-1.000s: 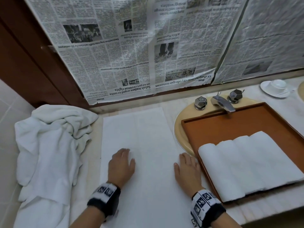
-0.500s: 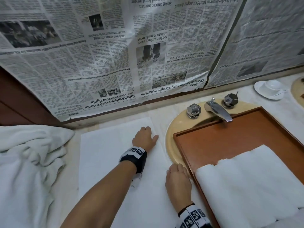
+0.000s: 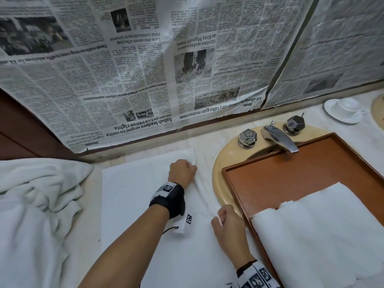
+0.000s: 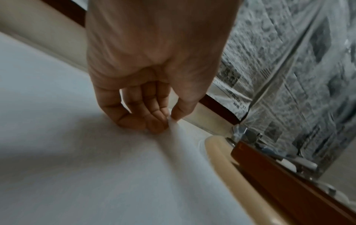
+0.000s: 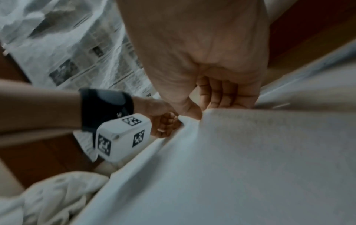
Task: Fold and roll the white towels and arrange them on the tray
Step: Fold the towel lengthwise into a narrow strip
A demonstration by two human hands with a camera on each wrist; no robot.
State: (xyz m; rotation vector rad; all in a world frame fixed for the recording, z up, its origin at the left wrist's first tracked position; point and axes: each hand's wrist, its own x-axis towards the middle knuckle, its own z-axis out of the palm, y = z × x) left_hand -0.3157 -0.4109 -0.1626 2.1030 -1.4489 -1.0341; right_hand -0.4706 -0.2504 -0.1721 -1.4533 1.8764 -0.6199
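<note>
Both hands are closed on the right edge of a white towel that is spread flat on the counter. Its far right corner is pinched between thumb and fingertips by the left hand, as is plainly seen in the left wrist view, where a raised crease is drawn up from the cloth. The same edge, nearer the body, is pinched by the right hand, thumb on top and fingers curled beneath; in the right wrist view the cloth is lifted slightly at the grip.

Just right of the towel, a brown wooden tray is laid across a beige sink, under the chrome tap. Rolled towels are lined up side by side on the near part of the tray. A heap of crumpled towels is piled at the left of the counter. Newspaper sheets are hung over the wall behind, and a white cup on a saucer is set at the far right.
</note>
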